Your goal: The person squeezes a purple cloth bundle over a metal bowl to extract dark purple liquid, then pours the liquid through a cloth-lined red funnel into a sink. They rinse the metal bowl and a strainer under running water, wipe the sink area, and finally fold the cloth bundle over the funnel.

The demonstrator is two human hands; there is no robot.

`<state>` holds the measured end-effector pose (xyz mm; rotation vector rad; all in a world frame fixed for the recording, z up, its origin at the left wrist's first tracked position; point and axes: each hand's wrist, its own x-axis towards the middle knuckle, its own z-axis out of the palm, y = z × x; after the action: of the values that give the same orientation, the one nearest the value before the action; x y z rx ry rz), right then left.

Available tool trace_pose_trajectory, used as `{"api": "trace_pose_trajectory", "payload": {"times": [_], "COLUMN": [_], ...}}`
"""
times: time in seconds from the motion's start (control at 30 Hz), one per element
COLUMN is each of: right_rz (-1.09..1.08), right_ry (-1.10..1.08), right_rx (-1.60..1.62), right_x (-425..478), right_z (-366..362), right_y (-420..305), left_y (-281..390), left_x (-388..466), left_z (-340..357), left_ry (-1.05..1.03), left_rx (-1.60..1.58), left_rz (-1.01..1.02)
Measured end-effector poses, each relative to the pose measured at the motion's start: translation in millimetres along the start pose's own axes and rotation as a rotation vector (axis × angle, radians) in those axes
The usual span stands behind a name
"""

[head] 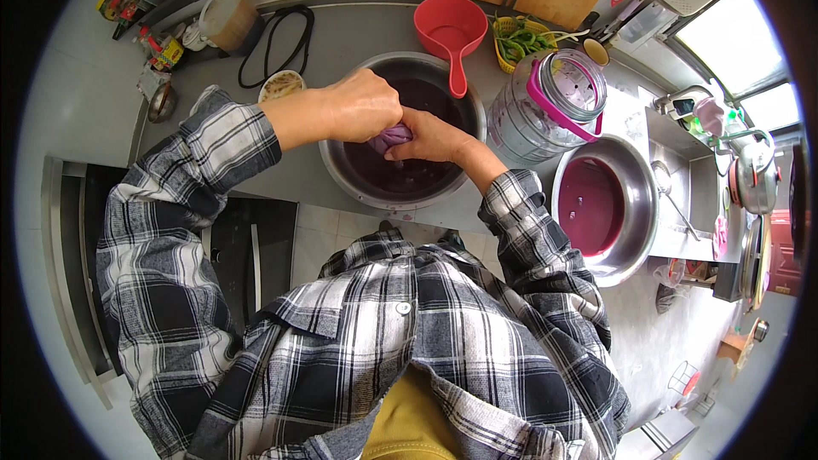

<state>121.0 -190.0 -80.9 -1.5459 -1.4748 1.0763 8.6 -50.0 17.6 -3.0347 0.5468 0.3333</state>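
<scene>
Both my hands grip a bunched purple cloth [391,138] above a stainless steel basin [473,121] that holds dark purple liquid. My left hand [364,105] closes over the cloth from the left, its fingers partly hidden. From the right, my right hand [429,136] is wrapped around the cloth, touching the left one. Drops show on the liquid just below. Right of the basin stands a clear jar [527,121] with a magenta handle, its mouth open. A second steel basin [641,204] with red-purple liquid [589,204] is farther right.
Behind the basin, a red plastic ladle [449,22] overhangs its rim. A yellow basket [505,61] of green peppers stands beside the jar. A small bowl [282,84] and black cable [307,32] lie at the back left. The sink [700,185] is at the right.
</scene>
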Motion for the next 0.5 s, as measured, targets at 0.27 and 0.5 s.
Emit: {"api": "trace_pose_trajectory", "payload": {"times": [0.27,0.5], "right_rz": [0.067,0.044], "right_ry": [-0.04,-0.046], "right_rx": [-0.031,-0.046], "right_x": [-1.2,1.1], "right_z": [-2.7,-1.2], "right_y": [-6.6,-1.4], "left_y": [2.3,5.1], "left_x": [0.2,-2.0], "left_z": [0.2,-2.5], "left_ry": [-0.033,-0.018], "left_rx": [0.088,0.147], "left_rz": [0.046,0.085]}}
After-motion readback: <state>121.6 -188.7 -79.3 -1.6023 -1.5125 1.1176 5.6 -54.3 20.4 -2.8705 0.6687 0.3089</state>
